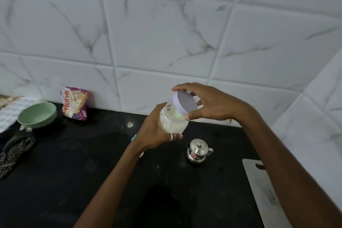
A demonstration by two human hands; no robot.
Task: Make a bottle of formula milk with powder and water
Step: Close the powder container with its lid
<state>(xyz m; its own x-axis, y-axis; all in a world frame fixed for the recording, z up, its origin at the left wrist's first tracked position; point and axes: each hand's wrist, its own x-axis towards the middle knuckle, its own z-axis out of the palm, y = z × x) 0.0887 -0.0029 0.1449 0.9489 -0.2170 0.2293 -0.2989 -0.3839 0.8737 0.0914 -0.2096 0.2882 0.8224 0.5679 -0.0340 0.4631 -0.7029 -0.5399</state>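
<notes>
A clear jar of white powder (174, 122) is held tilted above the black counter. My left hand (155, 131) wraps around its body from below and the left. The jar's lilac lid (186, 102) faces me, and my right hand (212, 102) grips the lid's rim with thumb and fingers. A small steel pot with a lid (197, 152) stands on the counter just below the jar. A bit of turquoise plastic (133, 138) shows behind my left wrist; the rest of it is hidden.
A green bowl (38, 114) and a printed food packet (75, 103) sit at the back left by the tiled wall. A checked cloth (14, 152) lies at the left edge. A white cutting board (266, 190) lies at the right, partly under my right arm.
</notes>
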